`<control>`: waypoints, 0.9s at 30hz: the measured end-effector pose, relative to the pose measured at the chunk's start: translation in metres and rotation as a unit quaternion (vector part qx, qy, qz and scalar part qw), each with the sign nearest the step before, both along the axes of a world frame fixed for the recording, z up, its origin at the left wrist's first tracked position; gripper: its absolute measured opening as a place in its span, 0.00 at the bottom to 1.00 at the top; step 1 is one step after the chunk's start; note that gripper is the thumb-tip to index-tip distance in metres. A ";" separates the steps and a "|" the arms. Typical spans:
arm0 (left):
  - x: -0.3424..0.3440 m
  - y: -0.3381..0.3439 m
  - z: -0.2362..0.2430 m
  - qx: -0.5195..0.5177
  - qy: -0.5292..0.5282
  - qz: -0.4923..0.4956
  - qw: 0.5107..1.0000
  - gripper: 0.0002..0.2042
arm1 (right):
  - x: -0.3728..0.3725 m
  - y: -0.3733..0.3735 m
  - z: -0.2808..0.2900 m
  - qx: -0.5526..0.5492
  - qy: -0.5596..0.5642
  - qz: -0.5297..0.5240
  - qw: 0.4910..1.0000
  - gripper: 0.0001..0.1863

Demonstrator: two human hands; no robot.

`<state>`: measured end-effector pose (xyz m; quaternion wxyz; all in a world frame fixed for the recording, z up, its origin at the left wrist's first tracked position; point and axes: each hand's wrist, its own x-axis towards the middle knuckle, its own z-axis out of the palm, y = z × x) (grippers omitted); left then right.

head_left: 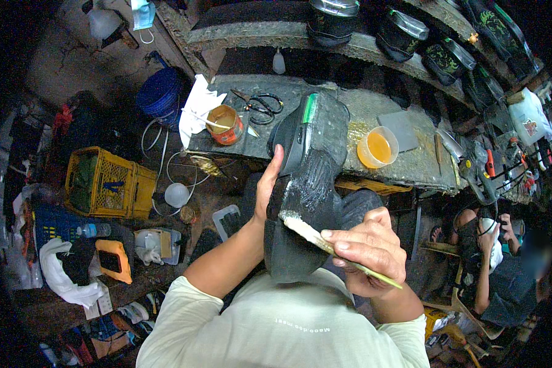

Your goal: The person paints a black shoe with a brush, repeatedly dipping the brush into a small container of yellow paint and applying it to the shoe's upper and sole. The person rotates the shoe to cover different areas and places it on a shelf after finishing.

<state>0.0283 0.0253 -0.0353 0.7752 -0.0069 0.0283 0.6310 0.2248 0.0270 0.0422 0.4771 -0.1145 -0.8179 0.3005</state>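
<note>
A black shoe-shaped piece [295, 254] with a bright green strip at its far end is held upright in front of my chest. My left hand [267, 193] is wrapped round its left side, the thumb along the edge and the other fingers hidden behind. In my right hand [371, 251] is a thin brush [310, 233] with a greenish handle, pinched between thumb and fingers. The brush's whitish tip touches the black surface near its left edge. Above the tip, part of that surface looks wet and shiny, with whitish smears.
On the bench [411, 175] stand an orange tin [226, 136] with a stick in it, scissors [262, 107] and a tub of amber liquid [375, 149]. Black footwear [402, 34] lines the shelf above. A yellow crate [110, 183] stands left; another person [503, 276] sits right.
</note>
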 end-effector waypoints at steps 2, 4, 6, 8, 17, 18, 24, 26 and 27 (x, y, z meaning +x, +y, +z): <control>-0.002 0.002 -0.001 -0.008 0.011 0.001 1.000 0.34 | 0.002 0.000 -0.002 0.007 -0.002 0.019 1.000 0.18; -0.005 0.003 0.003 -0.023 0.013 0.005 1.000 0.33 | 0.006 0.002 -0.004 -0.008 -0.008 0.038 0.999 0.16; -0.010 0.001 0.010 -0.044 0.075 0.025 0.996 0.35 | 0.016 0.010 -0.008 -0.037 0.022 0.052 0.998 0.15; -0.019 -0.006 0.014 -0.081 0.204 0.054 0.974 0.38 | 0.032 0.020 -0.012 -0.025 0.106 -0.056 0.992 0.15; -0.040 -0.026 -0.007 -0.026 0.134 0.013 0.991 0.40 | 0.069 0.129 -0.074 -0.113 -0.181 -0.361 0.908 0.10; -0.041 -0.025 -0.007 -0.020 0.130 0.010 0.991 0.40 | 0.065 0.140 -0.083 -0.075 -0.222 -0.374 0.897 0.10; -0.055 -0.015 0.005 -0.062 0.090 -0.037 0.993 0.39 | 0.070 0.158 -0.107 -0.186 -0.170 -0.330 0.910 0.12; -0.054 -0.008 0.003 -0.064 0.093 -0.040 0.993 0.39 | 0.076 0.155 -0.107 -0.260 -0.087 -0.296 0.915 0.13; -0.053 -0.004 0.001 -0.058 0.085 -0.049 0.994 0.38 | 0.077 0.154 -0.107 -0.278 -0.082 -0.293 0.911 0.13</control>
